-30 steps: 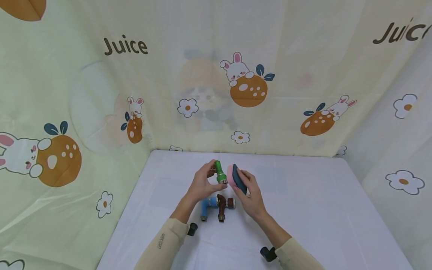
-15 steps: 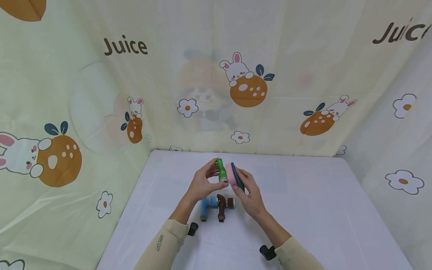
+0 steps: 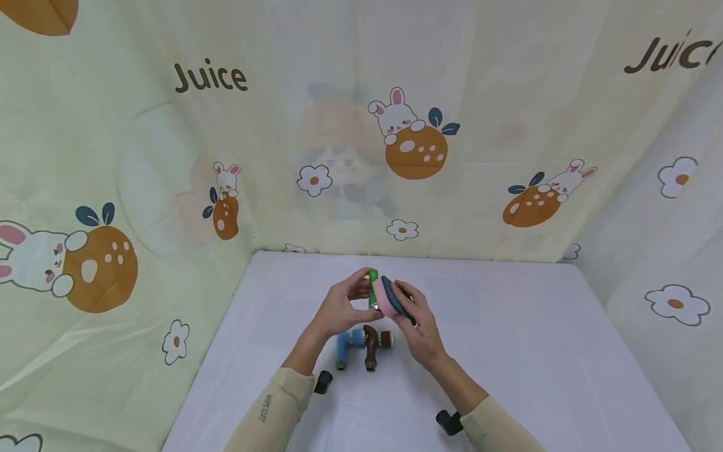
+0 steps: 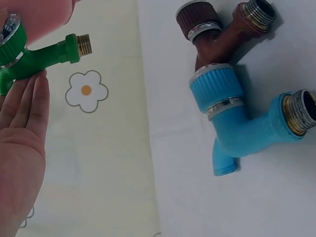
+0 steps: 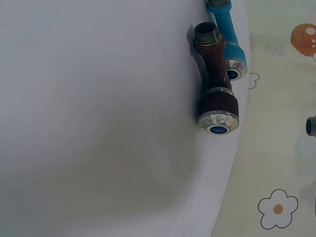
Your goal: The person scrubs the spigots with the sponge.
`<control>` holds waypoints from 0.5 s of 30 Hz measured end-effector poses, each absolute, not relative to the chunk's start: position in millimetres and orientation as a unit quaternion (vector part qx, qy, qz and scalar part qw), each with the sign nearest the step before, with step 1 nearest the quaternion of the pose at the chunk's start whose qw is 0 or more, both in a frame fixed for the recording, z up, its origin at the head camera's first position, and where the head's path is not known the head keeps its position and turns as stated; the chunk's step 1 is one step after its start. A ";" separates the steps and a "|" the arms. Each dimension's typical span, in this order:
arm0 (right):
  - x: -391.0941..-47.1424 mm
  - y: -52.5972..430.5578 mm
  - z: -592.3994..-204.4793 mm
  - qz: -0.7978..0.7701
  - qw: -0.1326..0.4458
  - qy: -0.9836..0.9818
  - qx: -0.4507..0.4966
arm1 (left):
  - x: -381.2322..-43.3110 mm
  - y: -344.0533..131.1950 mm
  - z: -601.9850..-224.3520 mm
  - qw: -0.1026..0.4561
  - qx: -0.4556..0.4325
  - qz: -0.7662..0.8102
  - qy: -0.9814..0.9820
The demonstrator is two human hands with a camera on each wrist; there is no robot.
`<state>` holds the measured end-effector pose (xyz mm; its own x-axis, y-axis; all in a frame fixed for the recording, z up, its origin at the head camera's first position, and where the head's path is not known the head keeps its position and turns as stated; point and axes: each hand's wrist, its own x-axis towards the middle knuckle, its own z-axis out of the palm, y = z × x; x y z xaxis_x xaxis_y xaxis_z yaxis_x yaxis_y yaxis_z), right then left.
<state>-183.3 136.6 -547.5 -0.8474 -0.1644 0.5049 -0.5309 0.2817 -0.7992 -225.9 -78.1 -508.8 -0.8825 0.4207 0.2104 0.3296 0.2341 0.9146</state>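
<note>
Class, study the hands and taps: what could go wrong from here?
The green tap, held up in the left hand, might slip if the right hand pushes the pink-and-blue sponge too hard against it. If dropped, it could knock the blue tap or brown tap lying on the table. The sponge could snag on the green tap's exposed threaded end.

I look in on what seems a makeshift filming booth: hanging printed sheets point(image 3: 316, 44) close in a white-covered table point(image 3: 536, 345) below the fingers point(image 3: 359, 289). What kind of building surrounds it, I cannot tell. Beyond the fingers, cream cloth rises along the table's far edge, printed with the word "Juice" point(image 3: 210, 76), cartoon rabbits point(image 3: 394, 119) hugging orange fruit point(image 3: 416, 154) and white flowers point(image 3: 403, 230). More sheeting hangs left and right of them. Behind the fingers, I see a black fitting point(image 3: 449, 422) at each sleeve point(image 3: 499, 425).
</note>
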 end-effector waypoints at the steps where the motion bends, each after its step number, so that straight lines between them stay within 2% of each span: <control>1: -184.1 136.5 -548.0 0.557 0.170 -0.781 0.225 | -225.5 -77.8 -507.6 0.042 0.242 0.570 0.784; 15: -194.7 142.6 -557.8 0.480 0.223 -0.807 0.263 | -219.9 -75.6 -500.1 0.080 0.240 0.540 0.802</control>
<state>-194.7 142.6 -557.8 -0.7630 -0.2099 0.6114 -0.6375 0.4009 -0.6579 -219.9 -75.6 -500.1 -0.8718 0.4718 0.1314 0.2992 0.3006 0.9056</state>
